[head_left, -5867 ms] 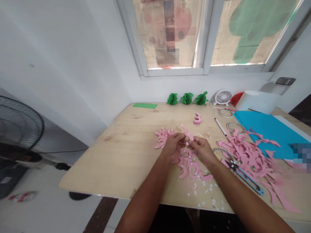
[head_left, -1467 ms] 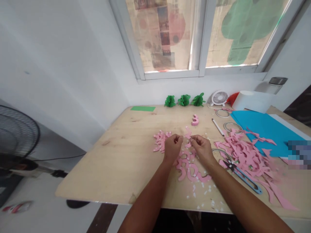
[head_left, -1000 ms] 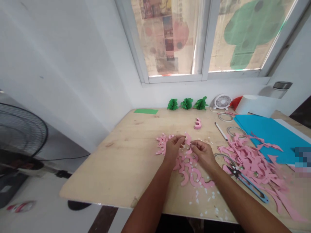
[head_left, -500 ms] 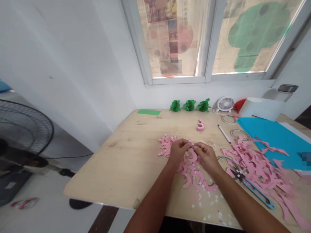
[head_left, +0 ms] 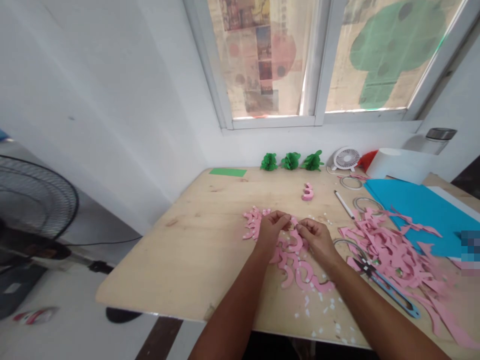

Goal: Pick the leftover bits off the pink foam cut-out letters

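Note:
My left hand [head_left: 273,229] is closed in a pinch over the table; what its fingertips hold is too small to make out. Close beside it, my right hand [head_left: 317,239] pinches a curved pink piece [head_left: 293,220], partly hidden by the fingers. Beneath and in front of the hands lie several more pink curved pieces [head_left: 304,272] among tiny white scraps [head_left: 307,301]. A cluster of small pink pieces [head_left: 252,222] sits just left of my left hand. Farther back, a pink three-shaped piece [head_left: 308,192] stands alone.
Right of my hands lies a heap of pink offcuts [head_left: 393,250], with blue-handled scissors [head_left: 397,292] at its near side. Behind are a white pen [head_left: 344,205], tape rings [head_left: 351,183], blue sheets [head_left: 420,210], a small white fan [head_left: 345,159] and green paper figures [head_left: 291,161].
My hands have drawn slightly apart at the fingertips, the left one shifting a little to the left. The view has shifted slightly; the things on the table lie as before.

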`<state>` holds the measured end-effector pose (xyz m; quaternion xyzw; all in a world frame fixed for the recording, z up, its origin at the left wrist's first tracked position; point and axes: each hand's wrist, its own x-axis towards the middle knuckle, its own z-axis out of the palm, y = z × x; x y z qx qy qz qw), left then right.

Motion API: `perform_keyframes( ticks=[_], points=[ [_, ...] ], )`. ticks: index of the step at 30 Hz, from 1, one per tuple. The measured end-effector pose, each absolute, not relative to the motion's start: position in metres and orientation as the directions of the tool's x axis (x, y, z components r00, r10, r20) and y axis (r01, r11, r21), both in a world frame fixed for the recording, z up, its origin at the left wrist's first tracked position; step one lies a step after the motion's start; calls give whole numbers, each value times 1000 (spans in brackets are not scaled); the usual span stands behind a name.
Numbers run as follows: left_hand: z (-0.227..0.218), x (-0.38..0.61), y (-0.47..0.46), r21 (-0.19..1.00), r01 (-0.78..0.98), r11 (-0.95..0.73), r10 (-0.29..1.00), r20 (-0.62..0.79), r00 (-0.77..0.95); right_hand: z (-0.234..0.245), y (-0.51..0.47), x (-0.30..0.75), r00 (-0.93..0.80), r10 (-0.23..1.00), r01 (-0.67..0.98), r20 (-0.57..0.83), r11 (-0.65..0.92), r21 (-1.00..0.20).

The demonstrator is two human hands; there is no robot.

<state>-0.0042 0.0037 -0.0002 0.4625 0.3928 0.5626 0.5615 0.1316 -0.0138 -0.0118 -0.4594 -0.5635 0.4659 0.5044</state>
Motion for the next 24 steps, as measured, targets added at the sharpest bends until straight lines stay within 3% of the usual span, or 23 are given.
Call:
perform_keyframes(
  ticks=[12, 19, 24],
  points=[
    [-3, -3, 1, 958, -287, -10, 992, 44, 116, -4, -17, 129, -83, 982, 0, 169, 170, -985],
    [1, -2, 2, 838, -460, 292, 949, -193, 251, -12, -15, 130, -110, 969, 63, 220, 227, -972],
    [4, -1, -2, 884, -406, 232, 969, -174, 176, -9, -17, 129, -80, 977, 21, 197, 199, -980]
  ],
)
